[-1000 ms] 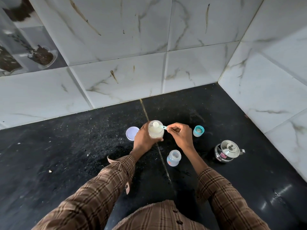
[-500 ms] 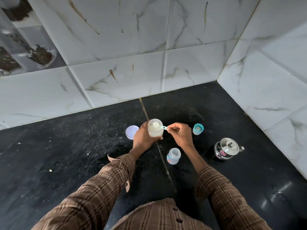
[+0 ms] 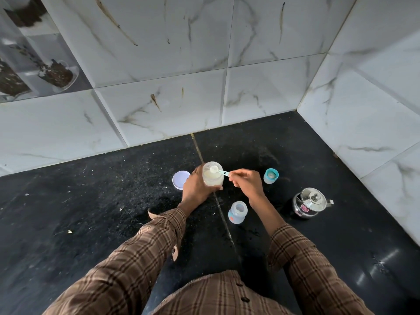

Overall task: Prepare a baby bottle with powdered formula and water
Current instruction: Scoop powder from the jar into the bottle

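**Scoop held at the jar mouth, little moved in the last second**

Nearest the person, the bottle stood open on the dark counter, between the forearms and just below the right wrist, untouched and apart from both hands. To its right sat the steel kettle, lid on.

Further out, the left hand had its fingers curled round the powder jar, holding it upright. The right hand pinched the handle of the scoop with closed fingertips, the bowl resting at the jar's open mouth. Compared with a second before, both hands and the jar kept nearly the same pose; the scoop bowl stayed over the opening, so the change was slight. Whether the bowl was full or being levelled was hard to tell at this size; it looked heaped with pale powder.

That suggested the scooping step was under way, with powder likely yet to go into the bottle.

Beyond the hands lay the jar's lid to the left and the teal cap to the right, near the wall
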